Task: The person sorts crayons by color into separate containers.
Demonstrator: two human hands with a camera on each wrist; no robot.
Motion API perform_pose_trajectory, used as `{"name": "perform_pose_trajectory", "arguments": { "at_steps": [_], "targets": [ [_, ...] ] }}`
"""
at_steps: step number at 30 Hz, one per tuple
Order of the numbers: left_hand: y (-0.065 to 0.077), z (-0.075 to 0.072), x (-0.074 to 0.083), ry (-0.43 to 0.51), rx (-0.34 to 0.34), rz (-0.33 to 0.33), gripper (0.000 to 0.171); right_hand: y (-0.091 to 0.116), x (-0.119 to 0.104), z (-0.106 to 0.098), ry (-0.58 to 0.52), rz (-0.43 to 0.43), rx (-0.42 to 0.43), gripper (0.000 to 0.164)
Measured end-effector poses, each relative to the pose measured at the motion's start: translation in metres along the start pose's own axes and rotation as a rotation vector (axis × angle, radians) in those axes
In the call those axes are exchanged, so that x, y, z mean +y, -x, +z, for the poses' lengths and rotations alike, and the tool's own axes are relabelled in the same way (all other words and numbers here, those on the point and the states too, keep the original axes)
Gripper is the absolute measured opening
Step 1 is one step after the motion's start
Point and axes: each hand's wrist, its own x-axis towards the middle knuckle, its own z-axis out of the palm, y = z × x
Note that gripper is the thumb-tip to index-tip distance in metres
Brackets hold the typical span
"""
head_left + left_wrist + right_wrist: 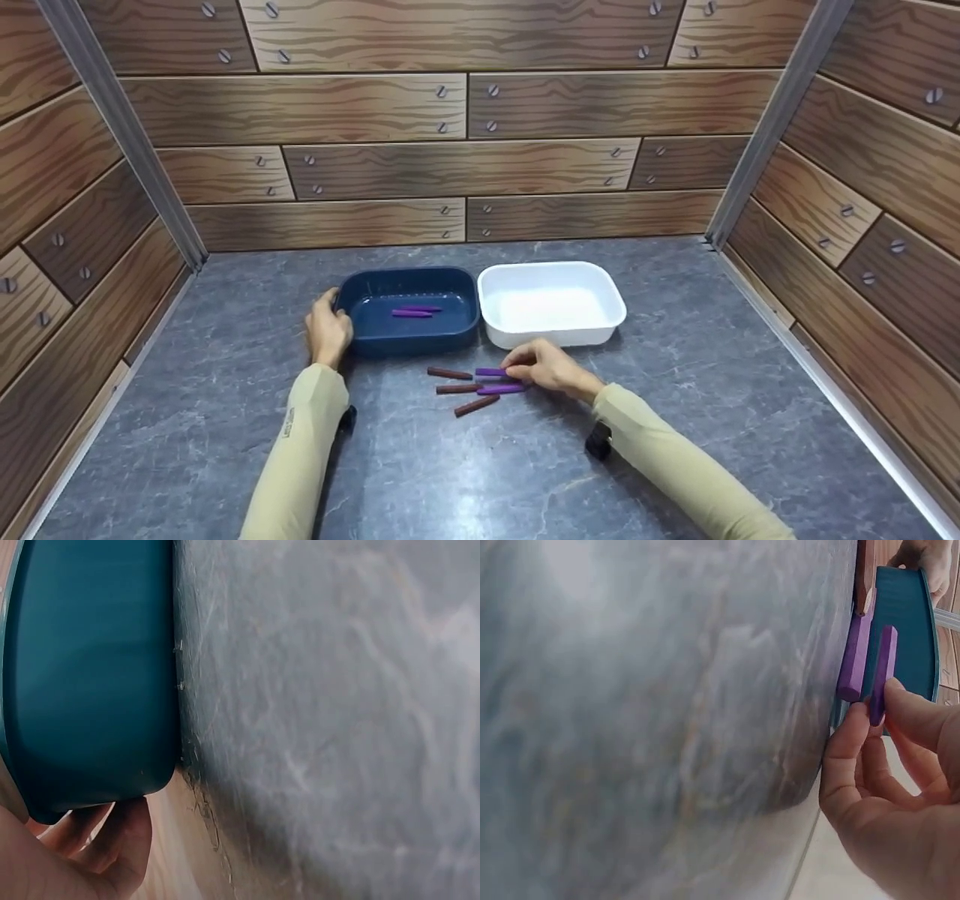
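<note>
My left hand (328, 330) grips the left end of a dark blue dish (412, 344), fingers curled under its rim against the outer wall. Inside that dish lie two purple sticks (412, 313). With thumb and fingertips, my right hand (547, 366) pinches a slim, faceted purple stick (886, 660), in front of the white dish (559, 338). A second purple stick (853, 664) lies on the table close beside the pinched one. To the left of these are three brown sticks (457, 389), the middle one's end meeting the lying purple stick.
Side by side, the blue and white dishes stand on a grey marbled table (225, 420). Wood-print panels (375, 105) wall the table at the back and both sides, with grey metal strips (739, 142) at the corners.
</note>
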Motion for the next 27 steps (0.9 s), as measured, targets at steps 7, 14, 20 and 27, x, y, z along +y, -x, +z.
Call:
{"name": "perform_pose_trajectory", "arguments": {
  "at_steps": [7, 14, 20, 27],
  "targets": [
    [0.001, 0.001, 0.0, -0.01, -0.011, 0.0, 0.047, -0.005, -0.005, 0.005, -0.046, -0.039, 0.025, 0.014],
    [-0.001, 0.0, 0.002, -0.015, -0.014, -0.027, 0.047, -0.009, -0.023, 0.014, -0.025, -0.131, 0.056, 0.017],
    [-0.001, 0.0, 0.002, -0.02, -0.007, -0.017, 0.047, -0.015, -0.029, 0.018, -0.028, -0.153, 0.072, 0.015],
    [-0.001, 0.0, 0.001, -0.019, 0.006, 0.006, 0.047, -0.023, -0.042, 0.023, -0.044, -0.138, 0.062, 0.016]
  ]
}}
